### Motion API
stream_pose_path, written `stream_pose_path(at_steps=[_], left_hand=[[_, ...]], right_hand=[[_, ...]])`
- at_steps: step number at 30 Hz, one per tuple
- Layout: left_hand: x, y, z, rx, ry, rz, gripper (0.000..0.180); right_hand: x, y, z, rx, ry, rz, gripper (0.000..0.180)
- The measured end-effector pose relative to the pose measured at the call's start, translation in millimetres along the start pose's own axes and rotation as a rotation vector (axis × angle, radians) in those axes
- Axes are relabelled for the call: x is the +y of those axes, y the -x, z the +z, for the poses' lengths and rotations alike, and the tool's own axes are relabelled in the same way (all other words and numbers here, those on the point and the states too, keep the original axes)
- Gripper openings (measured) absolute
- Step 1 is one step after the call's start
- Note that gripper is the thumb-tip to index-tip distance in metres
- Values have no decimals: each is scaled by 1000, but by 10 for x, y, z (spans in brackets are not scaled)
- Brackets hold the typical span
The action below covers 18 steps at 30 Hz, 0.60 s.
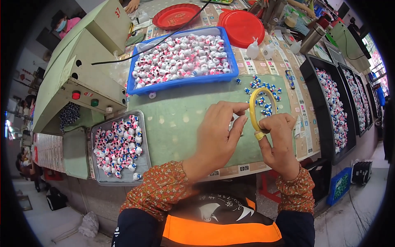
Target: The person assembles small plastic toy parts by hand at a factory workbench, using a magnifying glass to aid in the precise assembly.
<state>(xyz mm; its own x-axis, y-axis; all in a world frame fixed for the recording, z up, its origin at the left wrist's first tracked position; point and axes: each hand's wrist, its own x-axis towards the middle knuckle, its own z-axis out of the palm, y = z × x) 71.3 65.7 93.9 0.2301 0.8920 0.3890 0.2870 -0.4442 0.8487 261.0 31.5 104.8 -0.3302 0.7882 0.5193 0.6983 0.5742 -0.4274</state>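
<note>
Tape, a yellow roll [262, 108], stands on edge above the green mat [181, 123], held between both hands near the middle of the bench. Going from the left: a pale green machine [82, 61] with a red and a green button fills the far left, and just below it a grey metal tray [142, 162] holds a heap of small white, pink and blue beads. Behind the mat a blue tray [183, 82] is packed with the same beads, and two red plates [242, 26] lie beyond it. The left hand [216, 136] comes next, its fingers curled over, the fingertips pinched toward the roll's left side; whether they have hold of the loose tape end cannot be told from this view. The right hand [279, 142] is closed on the lower part of the roll, thumb across the front; a strip of yellow tape looks to be wound round one of its fingers. Small blue and white beads [263, 96] lie scattered on the mat behind the roll, and black trays [325, 103] of beads run down the right side.

To peel tape cleanly, the right hand would do best to keep the roll steady while the left draws the end straight off, well clear of the loose beads.
</note>
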Motion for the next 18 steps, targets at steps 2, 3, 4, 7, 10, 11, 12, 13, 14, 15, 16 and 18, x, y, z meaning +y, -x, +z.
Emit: stream_pose_path(at_steps=[2, 3, 4, 7, 10, 11, 12, 13, 14, 15, 16, 18], left_hand=[[-34, 35, 14, 37, -139, 104, 22], [-31, 40, 10, 34, -140, 102, 22], [-25, 38, 1, 61, -210, 179, 22], [-52, 32, -21, 86, -296, 279, 22], [-65, 28, -56, 88, -330, 322, 21], [-69, 24, -61, 88, -344, 343, 20], [-80, 22, -63, 86, -344, 341, 20], [-94, 21, -63, 85, -353, 375, 20], [-102, 19, -61, 84, -360, 411, 20], [-101, 17, -65, 81, -358, 409, 20], [-94, 15, -72, 67, -363, 410, 20], [-90, 19, -85, 51, -369, 407, 20]], right_hand=[[-31, 25, 14, -12, 20, -6, 35], [-49, 35, 19, -20, 31, -5, 36], [-61, 45, 22, -28, 41, -5, 36], [-60, 67, 36, -21, 43, -15, 37], [-71, 77, 35, -32, 10, -9, 37], [-69, 83, 34, -33, 9, -7, 37], [-67, 90, 35, -40, 3, -7, 37], [-67, 96, 37, -47, -2, -7, 37], [-71, 99, 32, -47, -3, -4, 37], [-78, 100, 24, -59, 0, -5, 38], [-83, 102, 16, -72, 3, -6, 38], [-82, 107, 11, -86, 5, -11, 40]])
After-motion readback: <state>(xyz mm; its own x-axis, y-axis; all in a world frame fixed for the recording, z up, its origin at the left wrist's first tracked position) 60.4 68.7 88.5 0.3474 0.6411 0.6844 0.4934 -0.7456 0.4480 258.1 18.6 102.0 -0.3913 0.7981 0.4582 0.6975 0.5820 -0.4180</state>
